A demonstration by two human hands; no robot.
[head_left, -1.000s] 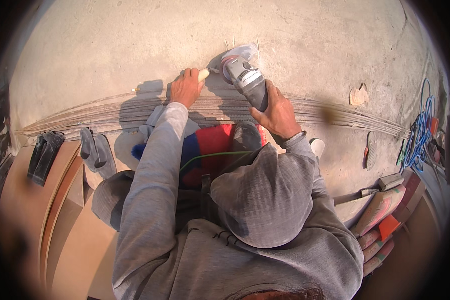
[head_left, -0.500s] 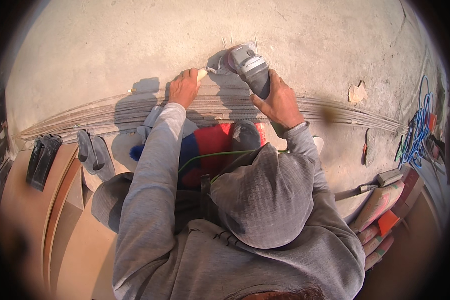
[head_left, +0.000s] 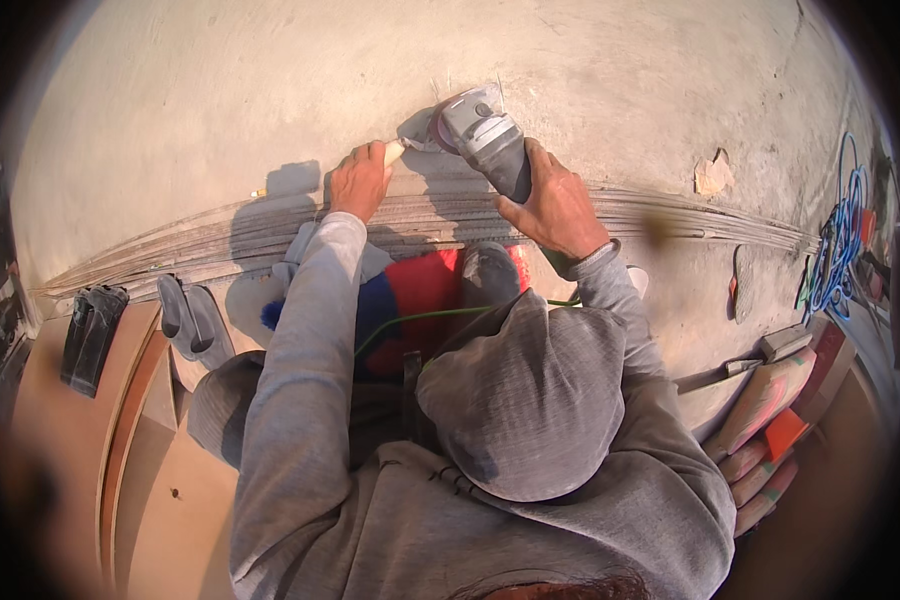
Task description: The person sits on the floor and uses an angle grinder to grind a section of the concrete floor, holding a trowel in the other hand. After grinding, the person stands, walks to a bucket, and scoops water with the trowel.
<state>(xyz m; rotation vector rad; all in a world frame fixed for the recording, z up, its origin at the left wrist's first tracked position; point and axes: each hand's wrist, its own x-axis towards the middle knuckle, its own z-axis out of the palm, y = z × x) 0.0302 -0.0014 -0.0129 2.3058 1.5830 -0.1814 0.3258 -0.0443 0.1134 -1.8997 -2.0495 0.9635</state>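
My right hand point(head_left: 563, 208) is closed around the dark body of a grey angle grinder point(head_left: 478, 128), tilted with its head up and to the left. The grinder's reddish disc point(head_left: 440, 131) faces a pale-handled tool point(head_left: 395, 152), whose thin metal end lies close to or against the disc; I cannot tell which. My left hand point(head_left: 361, 182) grips that handle, and most of the handle is hidden in the fingers. Thin light streaks show above the grinder head. Both hands are above the concrete floor point(head_left: 270, 90), at the far side of a bundle of long thin rods point(head_left: 670, 212).
A green cord point(head_left: 420, 317) crosses my lap over red and blue cloth point(head_left: 420, 285). Grey slippers point(head_left: 195, 322), a black object point(head_left: 95, 340) and brown boards point(head_left: 75, 430) lie left. A coiled blue hose or cable point(head_left: 840, 255), a sandal point(head_left: 740, 285), a paper scrap point(head_left: 713, 175) and bags point(head_left: 765, 400) lie right.
The grinder and both hands have shifted slightly left. The grips stay the same, and the grinder disc remains beside the tool's metal end.
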